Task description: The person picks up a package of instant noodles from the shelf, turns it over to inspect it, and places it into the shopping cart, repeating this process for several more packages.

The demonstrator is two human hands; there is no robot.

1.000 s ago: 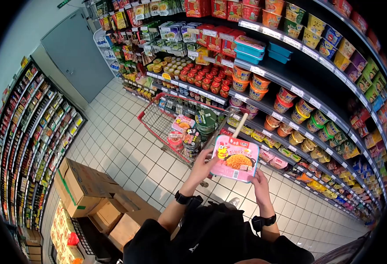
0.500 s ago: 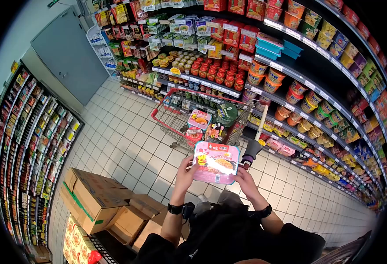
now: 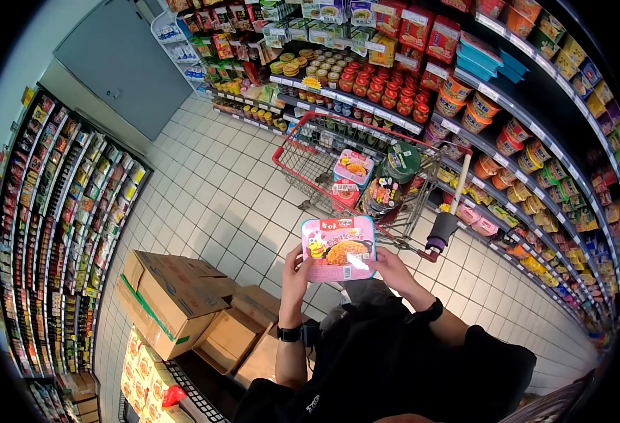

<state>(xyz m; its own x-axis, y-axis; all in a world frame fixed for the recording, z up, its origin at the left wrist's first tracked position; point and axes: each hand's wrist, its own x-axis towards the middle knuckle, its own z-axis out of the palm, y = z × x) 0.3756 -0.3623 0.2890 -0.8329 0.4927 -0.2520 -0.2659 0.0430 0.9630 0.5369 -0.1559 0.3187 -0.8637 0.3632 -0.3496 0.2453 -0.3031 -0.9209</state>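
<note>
Both my hands hold a pink box of instant noodles (image 3: 338,243) in front of my body. A yellow cartoon figure and a dish of noodles are printed on its upward-facing lid. My left hand (image 3: 296,273) grips the lower left side, and my right hand (image 3: 393,271) grips the right side; some fingers are hidden beneath. Just beyond stands a shopping cart (image 3: 280,159) with a red rim. Inside it are a similar pink box (image 3: 354,167), a red-and-pink pack (image 3: 345,192), a dark patterned tub (image 3: 382,195) and a green-lidded tub (image 3: 401,161).
Shelves of cup noodles (image 3: 511,137) curve along the right, with jars (image 3: 387,92) at the back. Cardboard boxes (image 3: 172,296) are stacked at lower left. Another stocked shelf (image 3: 63,233) stands far left, near a grey door (image 3: 123,67).
My view has shifted, so the cart and shelves sit further right and the cart higher. The noodle box has moved away from the cart handle, still in both hands.
</note>
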